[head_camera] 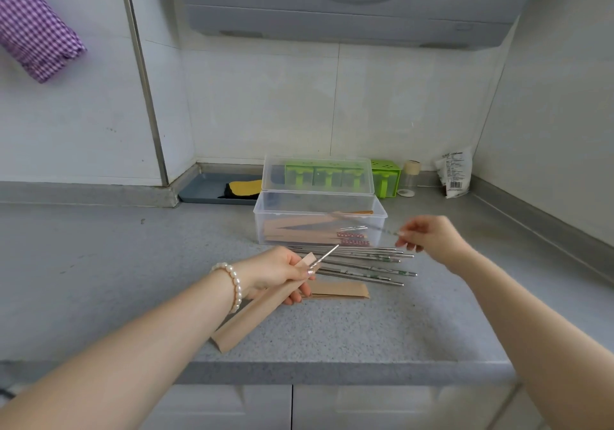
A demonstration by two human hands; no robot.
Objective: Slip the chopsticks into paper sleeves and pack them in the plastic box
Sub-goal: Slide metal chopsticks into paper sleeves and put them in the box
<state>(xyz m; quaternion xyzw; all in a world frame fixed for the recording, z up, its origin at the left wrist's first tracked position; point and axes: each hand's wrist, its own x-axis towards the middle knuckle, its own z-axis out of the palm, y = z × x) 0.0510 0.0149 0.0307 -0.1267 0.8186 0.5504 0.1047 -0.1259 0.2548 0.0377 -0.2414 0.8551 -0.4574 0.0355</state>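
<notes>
left fingers [300, 291] are curled round a brown paper sleeve [252, 313], thumb on top near its open mouth, w/ one metal chopstick tip [327, 252] poking out of that mouth toward the box. right fingertips [403, 238] pinch the end of a second chopstick [382, 228], blurred, so can't tell exactly how much of it is gripped; it hangs in the air just in front of the plastic box [265, 227]. sleeve looks light, thin, easy to crease, so prob best held near the mouth where it can be kept open. chopsticks look stiff, smooth, likely slippery; an end pinch seems ok for steering the tip in. left hand [275, 273] sits low over the counter [99, 263], wrist w/ bead bracelet [232, 285], forearm running back toward the near-left corner. right hand [428, 233] is raised, forearm angling in from the right. loose chopsticks [365, 265] lie between the hands, spare sleeves [342, 290] just beside the left hand, filled sleeves already in the box, lid [317, 173] open.
</notes>
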